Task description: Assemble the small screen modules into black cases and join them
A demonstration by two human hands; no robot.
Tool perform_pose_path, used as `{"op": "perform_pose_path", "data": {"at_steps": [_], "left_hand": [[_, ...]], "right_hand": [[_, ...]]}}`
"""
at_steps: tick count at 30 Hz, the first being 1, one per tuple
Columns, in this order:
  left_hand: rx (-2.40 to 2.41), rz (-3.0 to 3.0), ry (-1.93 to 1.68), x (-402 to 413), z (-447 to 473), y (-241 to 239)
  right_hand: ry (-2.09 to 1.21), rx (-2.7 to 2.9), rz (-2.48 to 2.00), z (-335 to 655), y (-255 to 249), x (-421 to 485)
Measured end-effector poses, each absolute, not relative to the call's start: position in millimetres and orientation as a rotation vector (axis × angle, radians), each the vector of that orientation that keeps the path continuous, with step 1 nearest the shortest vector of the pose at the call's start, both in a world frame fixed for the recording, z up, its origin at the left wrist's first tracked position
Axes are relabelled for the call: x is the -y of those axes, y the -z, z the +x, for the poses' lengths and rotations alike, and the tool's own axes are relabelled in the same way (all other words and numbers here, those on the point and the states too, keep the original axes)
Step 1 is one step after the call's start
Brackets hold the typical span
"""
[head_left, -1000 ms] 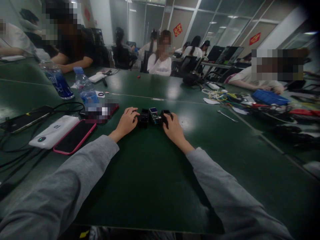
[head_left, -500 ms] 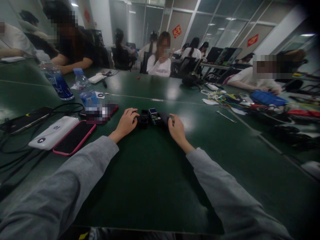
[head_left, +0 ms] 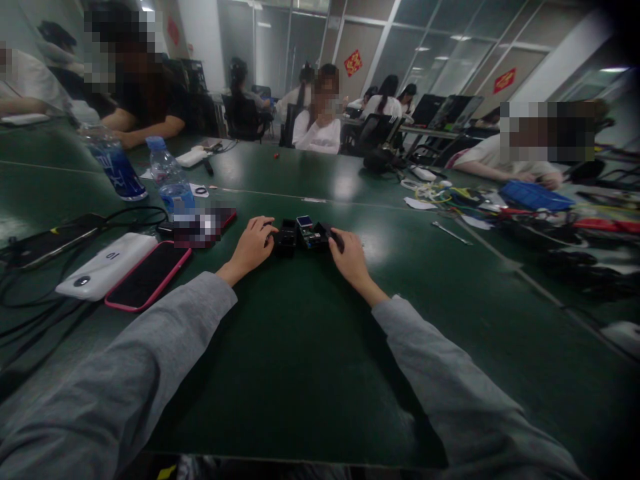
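A small black electronic device [head_left: 303, 235] with a blue-lit top lies on the green table [head_left: 310, 333] straight ahead of me. My left hand [head_left: 253, 241] rests curled against the device's left black block, fingertips on it. My right hand [head_left: 349, 255] grips the black block on the device's right end, fingers bent around it. Both arms wear grey sleeves.
To the left lie a pink-cased phone [head_left: 149, 274], a white power bank [head_left: 106, 264], another phone [head_left: 50, 239] and black cables. Two water bottles [head_left: 170, 179] stand beyond. A metal tool [head_left: 453, 232] and cluttered wires with a blue tray [head_left: 536, 196] are at right. Other people sit around.
My right hand lifted slightly off the right black block half a second ago and has closed on it again. The left hand has stayed put.
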State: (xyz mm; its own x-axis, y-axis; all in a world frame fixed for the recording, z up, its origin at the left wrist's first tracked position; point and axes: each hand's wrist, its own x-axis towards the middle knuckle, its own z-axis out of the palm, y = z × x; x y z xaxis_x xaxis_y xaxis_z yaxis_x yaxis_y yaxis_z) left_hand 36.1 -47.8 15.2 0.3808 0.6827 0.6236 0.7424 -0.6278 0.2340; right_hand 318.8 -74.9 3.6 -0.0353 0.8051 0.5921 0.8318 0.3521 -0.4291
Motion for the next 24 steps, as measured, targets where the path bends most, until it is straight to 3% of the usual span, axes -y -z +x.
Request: {"op": "perform_pose_path", "data": {"at_steps": [6, 12, 19, 24], "left_hand": [[1.302, -2.538, 1.09, 47, 36, -14], [1.323, -2.566, 1.171, 47, 37, -16], [1.557, -2.37, 1.615, 37, 33, -13], [1.602, -2.218, 1.687, 38, 30, -14]], "right_hand": [[-0.123, 1.531, -1.575, 335, 3, 62], [-0.039, 1.298, -1.685, 343, 11, 54], [0.049, 1.454, -1.588, 336, 6, 65], [-0.023, 1.654, -1.527, 321, 0, 74]]}}
